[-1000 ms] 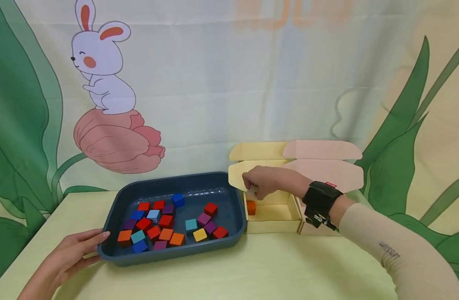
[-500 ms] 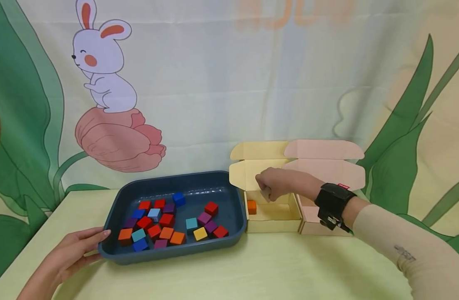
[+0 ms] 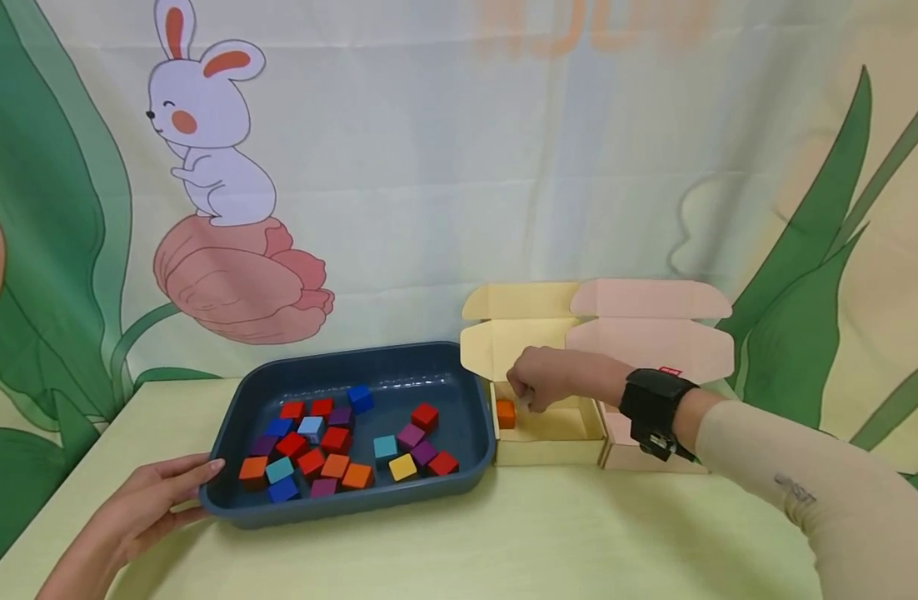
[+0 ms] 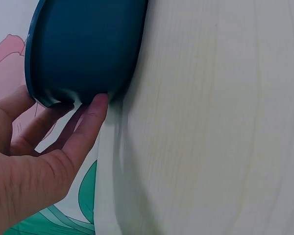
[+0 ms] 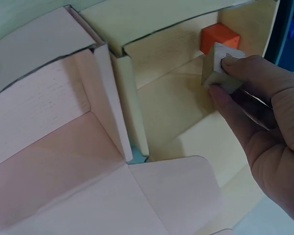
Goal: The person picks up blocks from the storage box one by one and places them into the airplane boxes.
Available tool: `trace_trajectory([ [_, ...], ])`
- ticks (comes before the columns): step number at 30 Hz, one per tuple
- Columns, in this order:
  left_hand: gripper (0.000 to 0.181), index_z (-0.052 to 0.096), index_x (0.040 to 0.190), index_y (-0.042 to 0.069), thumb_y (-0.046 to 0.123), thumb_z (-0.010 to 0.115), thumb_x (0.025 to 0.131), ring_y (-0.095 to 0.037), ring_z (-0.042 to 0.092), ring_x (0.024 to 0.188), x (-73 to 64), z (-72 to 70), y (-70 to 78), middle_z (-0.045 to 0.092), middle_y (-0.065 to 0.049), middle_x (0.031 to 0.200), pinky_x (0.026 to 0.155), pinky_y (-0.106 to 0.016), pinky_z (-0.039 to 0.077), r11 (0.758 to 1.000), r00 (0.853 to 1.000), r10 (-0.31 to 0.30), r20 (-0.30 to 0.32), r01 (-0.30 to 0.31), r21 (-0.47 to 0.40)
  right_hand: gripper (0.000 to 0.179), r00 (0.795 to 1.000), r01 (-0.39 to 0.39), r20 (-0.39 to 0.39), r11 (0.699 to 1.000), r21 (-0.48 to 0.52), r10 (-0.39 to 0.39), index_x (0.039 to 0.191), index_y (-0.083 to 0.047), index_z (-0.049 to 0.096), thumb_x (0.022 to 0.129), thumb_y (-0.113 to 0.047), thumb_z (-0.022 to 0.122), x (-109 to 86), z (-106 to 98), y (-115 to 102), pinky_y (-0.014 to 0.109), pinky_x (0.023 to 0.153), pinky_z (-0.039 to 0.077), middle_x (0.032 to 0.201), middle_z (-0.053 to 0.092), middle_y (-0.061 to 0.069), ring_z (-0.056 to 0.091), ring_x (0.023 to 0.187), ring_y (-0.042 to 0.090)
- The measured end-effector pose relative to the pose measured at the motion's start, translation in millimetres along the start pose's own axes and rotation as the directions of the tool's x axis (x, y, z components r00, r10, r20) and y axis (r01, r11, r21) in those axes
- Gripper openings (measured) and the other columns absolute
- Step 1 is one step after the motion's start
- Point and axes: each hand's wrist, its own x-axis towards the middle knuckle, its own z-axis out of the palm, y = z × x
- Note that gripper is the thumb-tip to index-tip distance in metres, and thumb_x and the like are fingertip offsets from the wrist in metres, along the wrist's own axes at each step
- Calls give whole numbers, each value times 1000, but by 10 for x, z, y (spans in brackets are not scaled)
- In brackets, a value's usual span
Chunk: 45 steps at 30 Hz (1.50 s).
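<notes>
Between the thumb and fingers of my right hand (image 3: 545, 379) is a pale whitish cube (image 5: 223, 66), pinched over the open yellow box (image 3: 549, 452). An orange cube (image 3: 506, 414) sits inside that box at its left wall, close beside the pale cube in the right wrist view. My left hand (image 3: 155, 492) grips the near left corner of the dark blue tray (image 3: 346, 498), thumb at the rim and fingers lower on the outside. Several coloured cubes lie in the tray, among them a red cube (image 3: 425, 416), a yellow cube (image 3: 402, 467) and a blue cube (image 3: 360, 398).
An open pink box (image 3: 654, 461) stands against the right side of the yellow one, its lid (image 3: 654, 346) raised behind. Box and tray walls nearly meet. A printed cloth (image 3: 429, 167) hangs behind the pale table (image 3: 466, 550).
My right hand with the pale cube first shifted right over the yellow box, then came down lower and slightly back left, towards the orange cube. My left hand stays on the tray.
</notes>
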Motion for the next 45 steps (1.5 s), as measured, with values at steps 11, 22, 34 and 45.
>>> trace_trajectory([
  [11,81,23,155,-13,34,64,102,-11,67,98,-15,20,11,57,-12,134,89,-39,61,1000,1000,8,10,-8,4,20,993,1,-116,1000,-8,-2,74,-12,66,83,-12,84,26,87,52,21,57,42,65,55,-8,47,61,8],
  [22,78,27,154,-13,32,65,102,-12,67,97,-29,4,-31,58,-5,127,89,-39,61,999,1000,9,5,-9,-34,31,977,-56,-200,996,73,70,71,-15,56,86,-17,84,-10,336,64,22,56,38,65,48,-7,46,60,9],
  [34,82,23,156,-12,35,63,102,-9,65,100,-14,44,-27,47,-23,145,90,-38,60,1000,1000,19,9,-19,7,19,971,-77,-219,994,76,92,79,-15,66,87,-18,82,-195,509,96,23,61,50,72,61,-7,56,64,8],
  [45,81,24,155,-13,33,64,102,-11,66,98,-31,0,-20,57,-8,131,89,-39,61,1000,1000,15,5,-15,-17,12,950,-52,-304,996,69,71,84,-13,72,90,-3,74,-38,540,3,22,64,51,79,61,-5,58,73,11],
])
